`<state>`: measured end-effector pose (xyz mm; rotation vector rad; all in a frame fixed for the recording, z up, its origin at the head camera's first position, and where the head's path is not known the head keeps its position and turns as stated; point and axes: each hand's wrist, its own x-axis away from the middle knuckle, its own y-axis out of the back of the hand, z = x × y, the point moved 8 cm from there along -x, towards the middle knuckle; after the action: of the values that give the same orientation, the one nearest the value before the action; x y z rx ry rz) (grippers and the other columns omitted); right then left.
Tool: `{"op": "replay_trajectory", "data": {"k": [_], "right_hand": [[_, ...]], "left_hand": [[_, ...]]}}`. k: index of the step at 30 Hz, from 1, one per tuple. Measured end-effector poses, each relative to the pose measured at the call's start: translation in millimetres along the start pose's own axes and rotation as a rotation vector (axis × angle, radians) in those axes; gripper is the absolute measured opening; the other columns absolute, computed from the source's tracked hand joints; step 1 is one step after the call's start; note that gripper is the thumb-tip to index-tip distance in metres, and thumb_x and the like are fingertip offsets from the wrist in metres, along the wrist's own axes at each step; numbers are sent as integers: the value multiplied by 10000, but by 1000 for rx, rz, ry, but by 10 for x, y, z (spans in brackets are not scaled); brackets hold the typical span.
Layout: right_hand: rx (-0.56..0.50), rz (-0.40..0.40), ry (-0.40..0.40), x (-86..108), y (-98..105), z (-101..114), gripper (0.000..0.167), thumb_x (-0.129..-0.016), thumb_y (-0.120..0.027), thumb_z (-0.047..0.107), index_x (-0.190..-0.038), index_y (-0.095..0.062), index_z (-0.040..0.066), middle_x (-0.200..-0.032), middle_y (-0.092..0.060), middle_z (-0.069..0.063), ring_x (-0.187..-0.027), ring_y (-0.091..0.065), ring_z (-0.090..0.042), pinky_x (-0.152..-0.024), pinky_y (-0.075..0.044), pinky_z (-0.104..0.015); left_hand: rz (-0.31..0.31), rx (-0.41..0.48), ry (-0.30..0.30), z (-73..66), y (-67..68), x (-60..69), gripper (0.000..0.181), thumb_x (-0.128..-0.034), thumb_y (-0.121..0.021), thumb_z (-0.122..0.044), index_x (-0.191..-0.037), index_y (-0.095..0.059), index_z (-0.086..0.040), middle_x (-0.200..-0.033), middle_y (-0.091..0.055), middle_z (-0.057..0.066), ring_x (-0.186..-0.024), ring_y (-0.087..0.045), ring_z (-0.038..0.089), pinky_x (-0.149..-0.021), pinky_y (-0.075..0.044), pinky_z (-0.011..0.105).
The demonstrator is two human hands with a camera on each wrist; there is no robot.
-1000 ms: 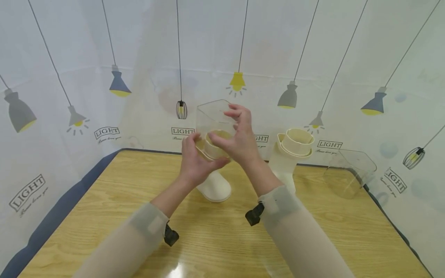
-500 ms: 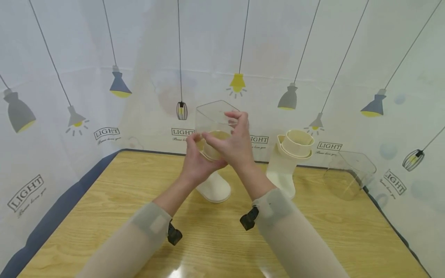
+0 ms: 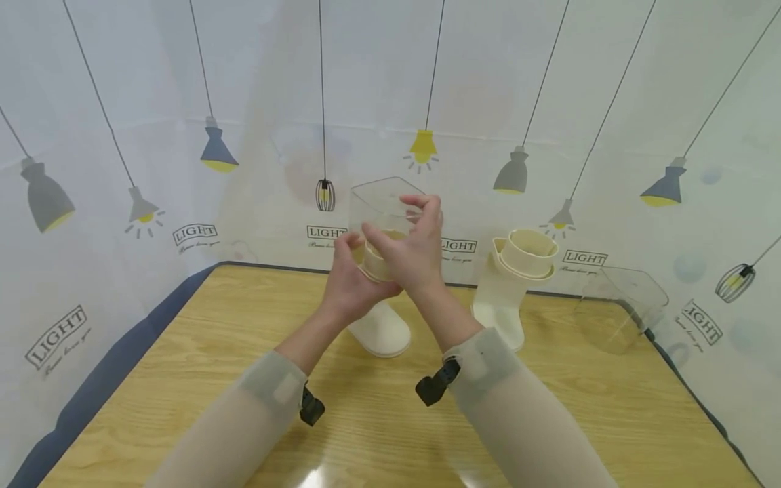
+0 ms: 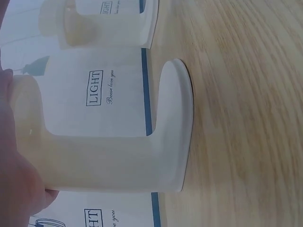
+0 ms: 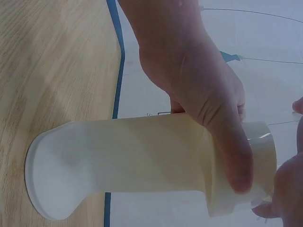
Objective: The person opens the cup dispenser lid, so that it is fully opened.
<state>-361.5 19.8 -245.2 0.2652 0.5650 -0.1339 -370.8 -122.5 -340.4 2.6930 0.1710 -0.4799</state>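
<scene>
My left hand (image 3: 354,285) grips the round collar at the top of a cream plastic stand (image 3: 381,332), which stands upright on the table by its rounded foot. A cream cup-like ring (image 3: 379,263) sits in that collar. Just above it is a clear angular container (image 3: 390,193); how far it is seated is hard to tell. With fingers bent and thumb near the ring's rim, my right hand (image 3: 415,247) holds the container's near right side. In the right wrist view, the left hand (image 5: 208,99) lies around the collar and the right hand (image 5: 289,184) shows at the edge.
A second cream stand (image 3: 500,312) with a ring on top (image 3: 532,247) stands to the right. Past it, another clear container (image 3: 619,315) rests near the table's back right corner. Behind the wooden table (image 3: 213,379) hangs a lamp-printed curtain (image 3: 476,81).
The right hand has dropped slightly and drawn closer to the left hand, its thumb rising off the ring. The left hand keeps hold of the collar. The head view shifts a little.
</scene>
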Motion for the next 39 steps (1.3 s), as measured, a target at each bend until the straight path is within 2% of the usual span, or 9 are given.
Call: {"op": "replay_trajectory", "data": {"k": [6,11,18,26,34,39], "right_hand": [[-22,-9,-47,-31,19,4,730,-843,-940,326,-1383,-475,169,-1457,-518,-78,-1358,-545,-287,-1145,-496,-511],[-30,-11,-54,-31,22,15,715,-850,-930,321,-1375,-471,161,-1467,-508,-76,-1358,-536,-272,-1146,-497,-486],[5,1,-32,-7,11,67,721,-845,-917,320,-1380,-461,158,-1488,-456,-127,-1354,-501,-290,-1092,-517,-514],[-45,-6,-95,-35,30,35,708,-847,-928,343,-1356,-469,165,-1491,-459,-106,-1364,-518,-311,-1126,-506,-497],[7,4,-56,-8,20,89,713,-857,-909,351,-1379,-464,154,-1496,-447,-113,-1366,-498,-293,-1079,-534,-506],[-51,-13,-97,-40,34,57,695,-853,-924,336,-1343,-466,156,-1479,-456,-89,-1368,-497,-314,-1113,-500,-484]], "left_hand": [[-9,-16,-9,-15,1,2,1229,-698,-1003,-483,-1611,-258,-138,-1619,-456,217,-1405,-563,402,-1148,-510,595],[-10,-27,-8,-3,-11,-4,1242,-693,-1005,-474,-1621,-258,-120,-1611,-462,212,-1391,-572,398,-1143,-516,587],[9,-51,-3,-18,-15,-15,1261,-693,-1018,-462,-1631,-248,-119,-1625,-448,214,-1392,-561,403,-1137,-524,588],[-2,-72,-18,-28,-4,-12,1232,-705,-999,-475,-1620,-252,-125,-1576,-481,218,-1318,-600,386,-1084,-549,565],[22,-76,-22,-38,-7,-10,1235,-699,-1010,-445,-1620,-252,-127,-1593,-475,210,-1310,-605,387,-1057,-568,561],[16,-76,-45,-41,10,-13,1248,-707,-1015,-453,-1633,-251,-114,-1569,-495,210,-1286,-622,374,-1039,-579,548]]}}
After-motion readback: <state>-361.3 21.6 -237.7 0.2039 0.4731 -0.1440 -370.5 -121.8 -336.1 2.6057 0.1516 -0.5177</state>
